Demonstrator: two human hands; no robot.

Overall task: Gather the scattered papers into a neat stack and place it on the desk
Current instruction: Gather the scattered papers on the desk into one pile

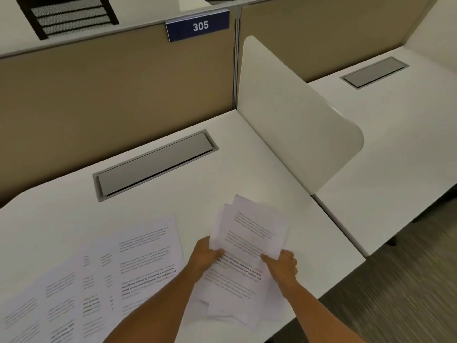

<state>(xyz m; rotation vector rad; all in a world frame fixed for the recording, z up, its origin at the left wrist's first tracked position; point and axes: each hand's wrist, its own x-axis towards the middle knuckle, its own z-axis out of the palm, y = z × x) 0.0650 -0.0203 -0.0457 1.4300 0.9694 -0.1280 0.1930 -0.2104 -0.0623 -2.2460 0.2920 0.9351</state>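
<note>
I hold a loose bundle of printed papers over the right part of the white desk. My left hand grips the bundle's left edge and my right hand grips its right edge, thumb on top. The sheets in the bundle are uneven and fanned at the top. Several more printed sheets lie overlapping and spread flat on the desk's left front area, reaching toward the lower left corner.
A grey cable hatch is set into the desk behind the papers. A tan partition with a blue 305 sign backs the desk. A white curved divider stands on the right, with a neighbouring desk beyond.
</note>
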